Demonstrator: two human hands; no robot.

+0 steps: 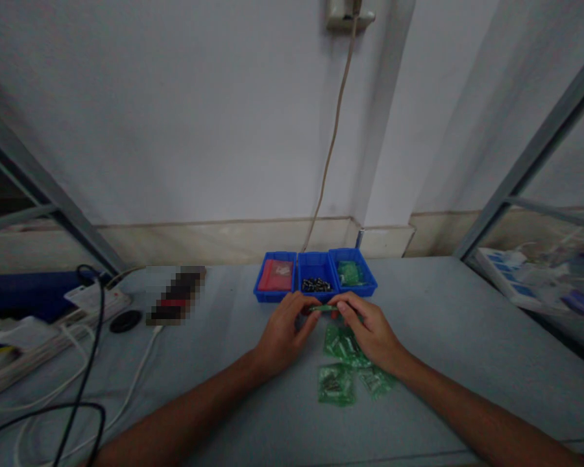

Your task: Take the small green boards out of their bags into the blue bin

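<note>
My left hand (283,329) and my right hand (371,329) meet just in front of the blue bins, fingers pinched on opposite ends of a small green plastic bag (325,308). The bag is seen nearly edge-on, so its contents are hidden. A bit of red shows below it by my right fingers. Under and beside my right hand lie several green bags (337,384) with small parts inside. Behind the hands, the left bin (275,298) holds red bags (274,276), the middle bin (314,262) small dark and shiny pieces (316,285), the right bin (366,290) green bags (350,273).
On the left are a power strip (24,363) with chargers, loose black and white cables, a black ring-like object (125,321) and a pixelated object (178,296). Metal frames stand at both sides. A cable (335,130) runs down the wall behind the bins.
</note>
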